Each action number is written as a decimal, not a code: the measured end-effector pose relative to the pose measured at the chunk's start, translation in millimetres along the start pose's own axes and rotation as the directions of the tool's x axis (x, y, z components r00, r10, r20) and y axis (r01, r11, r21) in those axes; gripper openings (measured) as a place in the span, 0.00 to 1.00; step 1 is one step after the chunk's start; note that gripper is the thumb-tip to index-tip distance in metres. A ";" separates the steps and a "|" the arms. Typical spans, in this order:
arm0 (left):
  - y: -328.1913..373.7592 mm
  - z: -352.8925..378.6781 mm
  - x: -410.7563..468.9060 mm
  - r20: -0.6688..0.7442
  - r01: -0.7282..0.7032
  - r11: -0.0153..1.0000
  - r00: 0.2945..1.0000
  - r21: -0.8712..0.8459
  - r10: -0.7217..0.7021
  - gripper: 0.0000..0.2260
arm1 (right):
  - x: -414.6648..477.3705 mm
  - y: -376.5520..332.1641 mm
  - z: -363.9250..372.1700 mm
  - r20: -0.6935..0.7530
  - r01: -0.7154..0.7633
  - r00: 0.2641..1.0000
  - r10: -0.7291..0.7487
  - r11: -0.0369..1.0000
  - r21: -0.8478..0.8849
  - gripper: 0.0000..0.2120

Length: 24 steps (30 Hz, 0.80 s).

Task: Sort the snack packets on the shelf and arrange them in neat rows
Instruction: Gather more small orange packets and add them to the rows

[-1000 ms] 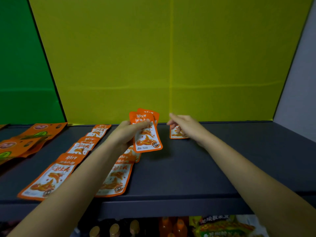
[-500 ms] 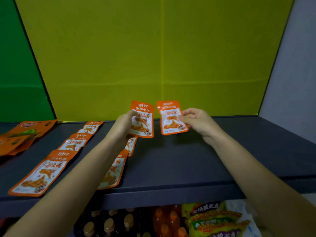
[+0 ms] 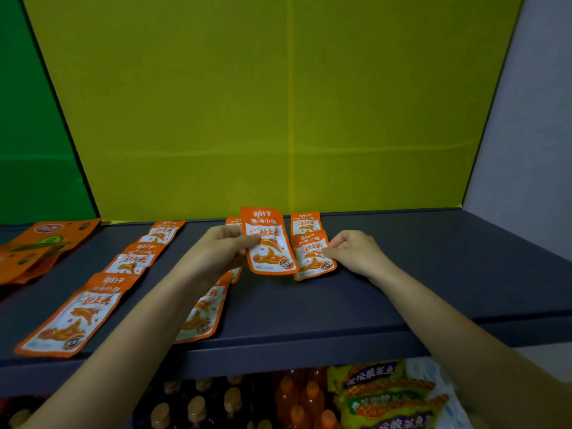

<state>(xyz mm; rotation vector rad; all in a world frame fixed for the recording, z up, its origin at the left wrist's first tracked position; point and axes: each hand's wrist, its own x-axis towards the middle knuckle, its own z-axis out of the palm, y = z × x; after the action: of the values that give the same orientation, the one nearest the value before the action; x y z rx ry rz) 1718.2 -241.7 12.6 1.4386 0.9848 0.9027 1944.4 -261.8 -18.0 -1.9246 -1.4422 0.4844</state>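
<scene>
Two packets: since a moment ago, we lower the right hand's point(image 3: 356, 253) packet point(image 3: 314, 258) onto the shelf point(image 3: 433, 274), starting a third row.
Left hand point(image 3: 221, 250): we pinch another packet point(image 3: 268, 243), held upright, next to place.

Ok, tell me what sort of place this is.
Probably a shop display shelf: orange foil snack packets laid in rows on a dark grey shelf board, with orange drink bottles stocked below.

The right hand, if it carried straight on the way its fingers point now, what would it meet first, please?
The right hand points left, pinching a packet low over the shelf. Straight on, it would likely meet the packet held up by the left hand first, though depth is unclear.
</scene>
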 end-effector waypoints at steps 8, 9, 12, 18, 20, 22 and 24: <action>-9.1 19.6 -14.8 -0.034 -0.069 0.992 0.997 0.105 0.073 0.09 | 2.1 5.0 4.4 -0.049 0.009 0.999 -0.018 0.985 -0.174 0.11; -10.7 23.7 -16.8 -0.036 -0.073 0.992 0.996 0.103 0.077 0.07 | 2.1 5.2 4.4 -0.053 0.011 0.998 -0.022 0.982 -0.188 0.11; -16.7 35.4 -20.4 -0.049 -0.061 0.990 0.996 0.128 0.068 0.03 | 0.4 5.6 4.1 -0.060 0.024 0.997 -0.038 0.974 -0.223 0.13; -29.2 53.3 -26.1 -0.061 -0.081 0.949 0.993 0.306 0.104 0.12 | -6.8 7.9 -6.8 -0.102 0.013 0.994 -0.045 0.956 -0.292 0.14; -32.7 56.1 -26.3 -0.065 -0.096 0.933 0.990 0.348 0.127 0.14 | -9.1 10.4 -11.9 -0.111 0.004 0.993 -0.039 0.953 -0.303 0.14; -34.0 58.0 -26.6 -0.065 -0.117 0.905 0.985 0.409 0.157 0.14 | -11.8 14.4 -16.5 -0.114 -0.002 0.993 -0.033 0.954 -0.299 0.14; -35.1 59.7 -26.1 -0.061 -0.148 0.855 0.977 0.497 0.205 0.14 | -14.7 18.9 -20.5 -0.121 -0.006 0.992 -0.031 0.957 -0.289 0.13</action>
<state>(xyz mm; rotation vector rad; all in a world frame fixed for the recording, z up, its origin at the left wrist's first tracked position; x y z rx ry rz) 1761.4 -286.2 -27.8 1.9516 1.2420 0.9117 1966.1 -284.6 -18.3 -2.1294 -1.5083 0.1475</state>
